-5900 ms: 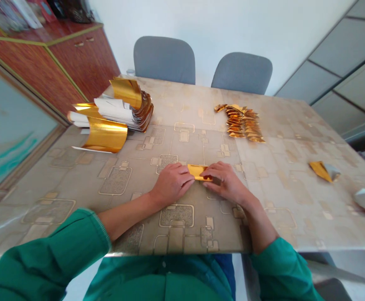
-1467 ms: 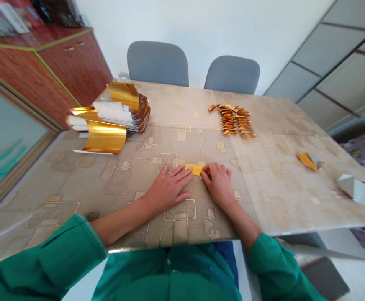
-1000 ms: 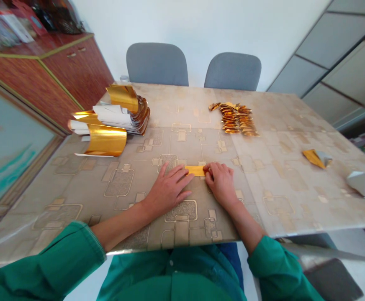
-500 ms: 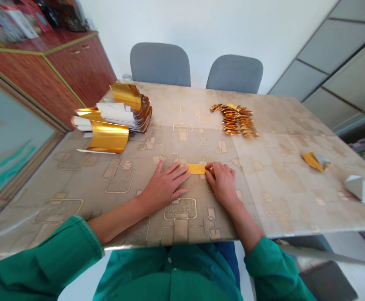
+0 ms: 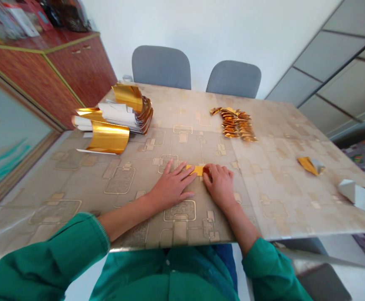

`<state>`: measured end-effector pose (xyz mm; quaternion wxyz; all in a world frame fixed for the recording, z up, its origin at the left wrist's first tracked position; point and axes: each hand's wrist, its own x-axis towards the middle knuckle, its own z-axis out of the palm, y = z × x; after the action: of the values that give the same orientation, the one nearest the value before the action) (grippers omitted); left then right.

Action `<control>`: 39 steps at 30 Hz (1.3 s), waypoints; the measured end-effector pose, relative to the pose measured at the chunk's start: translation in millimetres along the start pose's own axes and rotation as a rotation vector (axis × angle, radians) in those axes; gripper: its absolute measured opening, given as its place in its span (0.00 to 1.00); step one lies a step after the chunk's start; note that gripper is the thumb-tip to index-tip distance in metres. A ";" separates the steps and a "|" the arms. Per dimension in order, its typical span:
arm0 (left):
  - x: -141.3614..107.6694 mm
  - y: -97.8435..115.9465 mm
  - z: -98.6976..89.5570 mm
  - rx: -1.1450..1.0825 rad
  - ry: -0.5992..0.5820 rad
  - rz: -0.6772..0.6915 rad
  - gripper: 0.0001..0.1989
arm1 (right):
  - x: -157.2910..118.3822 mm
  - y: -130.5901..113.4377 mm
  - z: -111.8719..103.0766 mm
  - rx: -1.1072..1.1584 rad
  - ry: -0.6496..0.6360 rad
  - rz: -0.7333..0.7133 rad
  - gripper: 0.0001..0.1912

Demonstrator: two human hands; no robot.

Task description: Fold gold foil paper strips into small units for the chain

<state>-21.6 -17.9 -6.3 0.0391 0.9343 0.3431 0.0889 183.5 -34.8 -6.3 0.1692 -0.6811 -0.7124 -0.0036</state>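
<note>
A narrow folded strip of gold paper (image 5: 198,170) lies flat on the table in front of me. My left hand (image 5: 173,186) rests over its left end with the fingers spread, fingertips pressing on the paper. At the strip's right end my right hand (image 5: 219,182) is curled, thumb and fingers pinching that end. Some of the strip is hidden under both hands. Farther back to the right stand two rows of folded gold paper pieces (image 5: 237,123), stacked close together.
Curled gold sheets with white backs (image 5: 109,136) are piled at the back left. A crumpled gold scrap (image 5: 309,165) and a white folded paper (image 5: 355,193) lie on the right. Two grey chairs (image 5: 161,67) stand behind the patterned table (image 5: 270,184).
My left hand has slid right along the strip, closer to my right hand. Less of the gold strip shows between them. The view has shifted slightly.
</note>
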 end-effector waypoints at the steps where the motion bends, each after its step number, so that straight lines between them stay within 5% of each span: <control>1: -0.8 -1.8 0.4 -0.005 -0.006 -0.004 0.29 | -0.6 0.0 -0.6 -0.006 -0.007 0.000 0.08; 17: -17.5 -16.4 -6.6 -0.016 -0.023 -0.020 0.31 | -0.5 4.7 -8.0 0.110 -0.028 0.066 0.10; 21: -16.4 -16.0 -6.6 -0.015 -0.043 -0.021 0.32 | 16.9 16.1 -17.6 0.157 -0.157 0.108 0.10; 26: -17.9 -17.9 -5.0 -0.006 -0.061 -0.039 0.34 | 43.9 24.2 -21.2 0.272 -0.210 -0.167 0.13; 30: -20.4 -19.2 -2.7 -0.025 -0.062 -0.027 0.35 | 44.2 23.0 -11.4 0.296 -0.246 -0.212 0.10; 39: -16.1 -28.3 -5.4 -0.169 0.232 -0.098 0.21 | 37.1 19.8 -11.3 0.389 -0.132 -0.285 0.08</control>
<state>-52.7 -6.7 -7.0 0.0820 0.8932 0.3817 0.2231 204.8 0.0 9.0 0.2481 -0.5273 -0.7979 0.1542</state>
